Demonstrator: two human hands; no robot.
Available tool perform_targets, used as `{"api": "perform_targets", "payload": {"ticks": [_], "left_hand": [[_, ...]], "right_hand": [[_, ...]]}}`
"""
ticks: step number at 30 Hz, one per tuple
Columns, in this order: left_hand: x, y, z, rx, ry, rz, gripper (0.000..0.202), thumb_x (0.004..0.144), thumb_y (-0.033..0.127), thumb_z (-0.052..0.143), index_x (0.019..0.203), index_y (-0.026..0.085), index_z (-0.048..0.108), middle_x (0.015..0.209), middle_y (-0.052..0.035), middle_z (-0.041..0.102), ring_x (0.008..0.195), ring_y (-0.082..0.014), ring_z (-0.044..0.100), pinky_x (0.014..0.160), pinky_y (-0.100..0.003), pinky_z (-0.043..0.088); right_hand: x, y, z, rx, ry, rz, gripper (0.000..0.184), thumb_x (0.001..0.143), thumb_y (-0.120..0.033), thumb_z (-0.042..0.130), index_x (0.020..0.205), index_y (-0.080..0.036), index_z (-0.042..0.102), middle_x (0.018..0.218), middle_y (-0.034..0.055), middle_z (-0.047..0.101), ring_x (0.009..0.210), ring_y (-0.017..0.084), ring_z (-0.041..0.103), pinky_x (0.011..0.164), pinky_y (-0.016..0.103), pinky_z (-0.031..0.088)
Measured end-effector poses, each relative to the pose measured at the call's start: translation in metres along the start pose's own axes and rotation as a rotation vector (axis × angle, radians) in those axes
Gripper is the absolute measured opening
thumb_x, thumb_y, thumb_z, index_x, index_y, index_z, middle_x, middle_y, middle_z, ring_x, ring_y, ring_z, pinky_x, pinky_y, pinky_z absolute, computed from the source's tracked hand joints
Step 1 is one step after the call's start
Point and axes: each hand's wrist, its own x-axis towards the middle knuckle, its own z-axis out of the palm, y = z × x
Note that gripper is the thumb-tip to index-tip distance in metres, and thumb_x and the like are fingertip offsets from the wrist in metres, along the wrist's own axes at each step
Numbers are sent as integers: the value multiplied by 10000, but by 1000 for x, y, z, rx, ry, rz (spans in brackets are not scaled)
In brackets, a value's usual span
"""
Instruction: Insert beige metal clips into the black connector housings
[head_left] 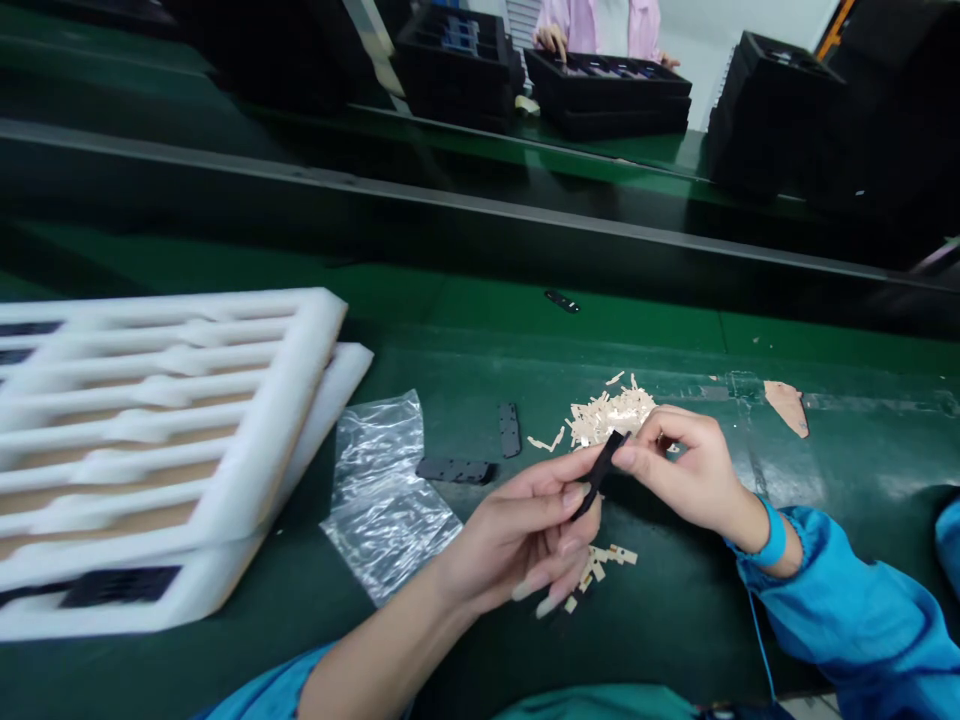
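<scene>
My left hand (525,540) and my right hand (686,470) meet over the green bench and both pinch a thin black strip (600,472), the left at its lower end, the right at its upper end. Small beige tabs (600,570) lie under my left fingers. A heap of beige paper scraps (611,412) sits just behind my hands. Two more black strips (457,470) (510,430) lie flat to the left of them.
White foam trays (255,450) stacked at the left hold black parts in slots. A crumpled clear plastic bag (382,490) lies beside them. Another person in pink (600,25) works at black trays (607,90) beyond a conveyor rail. A small black piece (562,301) lies farther back.
</scene>
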Motion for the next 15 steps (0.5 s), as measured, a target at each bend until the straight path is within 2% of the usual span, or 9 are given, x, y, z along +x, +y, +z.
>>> {"api": "perform_targets", "payload": {"ticks": [3,7,9,15], "left_hand": [[-1,3,-3,11,-25,-26,383,967,217,692,1348,222,731,602,47,540,323,-11,344,446,-148,541],[-2,4,-2,47,11,-27,442,967,243,697,1407,197,688,604,33,561,338,-25,374,445,-159,547],[-2,3,-2,68,35,-28,455,967,253,699,1417,189,678,600,30,569,340,-29,376,445,-167,551],[-2,3,2,140,51,-50,476,980,298,686,1436,165,653,622,36,556,354,-28,364,445,-160,524]], "right_hand": [[4,-3,-10,165,-5,153,349,913,-474,751,715,-204,653,651,-13,603,544,124,496,504,263,399],[2,-11,-16,242,-96,115,237,847,-418,833,893,-208,731,815,17,677,683,146,594,582,259,483],[-1,-15,-16,234,-118,90,195,846,-372,839,885,-211,735,832,25,692,721,154,616,609,264,501],[-2,-22,-15,207,-63,82,187,875,-335,806,778,-207,711,752,20,698,652,148,613,576,272,481]]}}
